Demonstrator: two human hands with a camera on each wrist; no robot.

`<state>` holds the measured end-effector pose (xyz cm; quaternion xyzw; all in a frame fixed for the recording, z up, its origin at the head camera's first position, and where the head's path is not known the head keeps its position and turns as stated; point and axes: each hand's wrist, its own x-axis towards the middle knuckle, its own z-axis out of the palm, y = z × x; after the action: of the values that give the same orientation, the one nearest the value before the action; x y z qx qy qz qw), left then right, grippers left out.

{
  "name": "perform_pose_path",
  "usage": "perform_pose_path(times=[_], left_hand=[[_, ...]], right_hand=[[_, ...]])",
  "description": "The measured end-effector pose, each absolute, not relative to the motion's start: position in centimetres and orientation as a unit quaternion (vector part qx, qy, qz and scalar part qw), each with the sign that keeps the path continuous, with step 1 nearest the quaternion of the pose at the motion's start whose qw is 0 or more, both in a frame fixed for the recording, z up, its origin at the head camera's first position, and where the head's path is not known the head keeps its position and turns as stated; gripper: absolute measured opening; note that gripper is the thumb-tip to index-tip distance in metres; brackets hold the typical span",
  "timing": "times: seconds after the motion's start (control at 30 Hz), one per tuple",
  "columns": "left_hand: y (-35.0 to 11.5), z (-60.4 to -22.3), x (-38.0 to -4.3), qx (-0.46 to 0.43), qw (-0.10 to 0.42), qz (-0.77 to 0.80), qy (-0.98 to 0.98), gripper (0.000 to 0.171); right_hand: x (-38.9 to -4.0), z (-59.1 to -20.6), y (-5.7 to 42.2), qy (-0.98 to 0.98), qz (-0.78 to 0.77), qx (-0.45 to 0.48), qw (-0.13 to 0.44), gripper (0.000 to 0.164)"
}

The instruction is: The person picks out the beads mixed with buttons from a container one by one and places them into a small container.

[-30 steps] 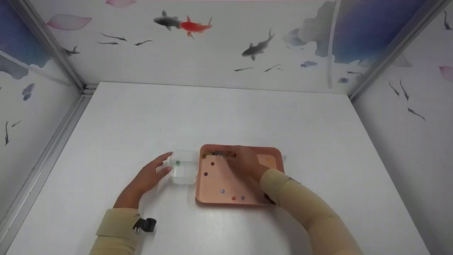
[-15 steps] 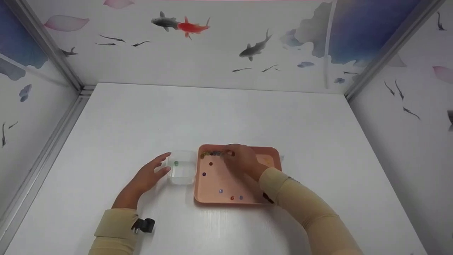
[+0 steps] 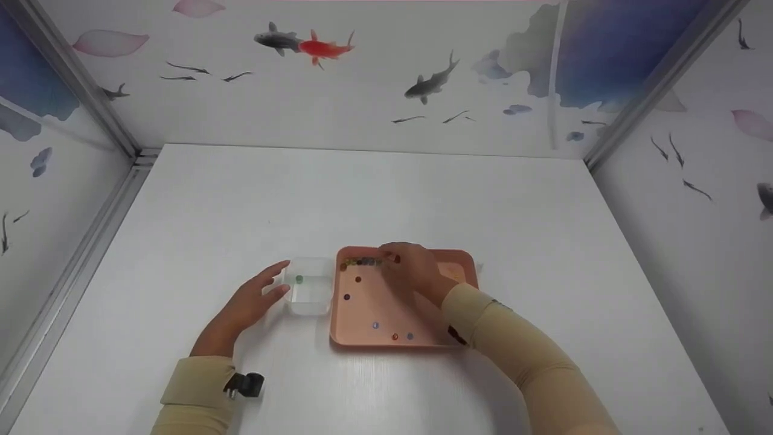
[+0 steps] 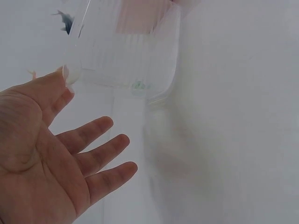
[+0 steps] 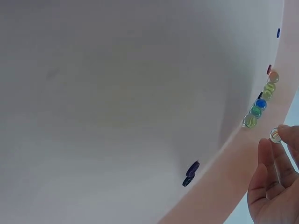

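My right hand (image 3: 416, 269) is over the back wall of a salmon-pink tray (image 3: 386, 302). Thumb and fingertips pinch a clear marble (image 5: 275, 136) with orange and yellow swirls, apart from the row of marbles (image 5: 260, 103) along that wall. On the tray's left stands a clear plastic container (image 3: 309, 309) with a green marble (image 3: 299, 279) inside. Thumb and index finger of my left hand (image 3: 249, 302) rest against its left side, spread apart in the head view. The other left fingers stretch out loosely in the left wrist view, holding nothing.
Loose small dark discs (image 5: 192, 169) lie in the tray in the right wrist view. Towards its front are a pale blue piece (image 3: 375, 325) and an orange one (image 3: 395, 336). Around it spreads the white table (image 3: 302, 199), walled by fish-painted panels (image 3: 362, 103).
My right hand has risen slightly towards the tray's back edge, away from the row of marbles. The left hand stays at the container. The head view has shifted a little.
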<state>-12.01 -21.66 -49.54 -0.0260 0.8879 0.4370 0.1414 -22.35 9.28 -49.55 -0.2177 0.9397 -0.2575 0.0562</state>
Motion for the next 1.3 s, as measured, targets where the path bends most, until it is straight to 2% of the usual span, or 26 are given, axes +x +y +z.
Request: perform_pose_path(times=[0.3,0.93,1.3], left_hand=[[-21.7,-49.6,-12.2,-0.031,0.147,0.436,0.887,0.057],[-21.7,-49.6,-12.1,-0.029,0.146,0.440,0.885,0.057],[-21.7,-49.6,-12.1,-0.030,0.144,0.452,0.880,0.056]], right_hand=[[-22.3,-49.5,9.3,0.940,-0.268,-0.197,0.072,0.030],[-22.6,-49.1,9.4,0.932,-0.300,-0.198,0.045,0.033],[-22.7,-48.4,9.4,0.904,-0.386,-0.169,0.064,0.034]])
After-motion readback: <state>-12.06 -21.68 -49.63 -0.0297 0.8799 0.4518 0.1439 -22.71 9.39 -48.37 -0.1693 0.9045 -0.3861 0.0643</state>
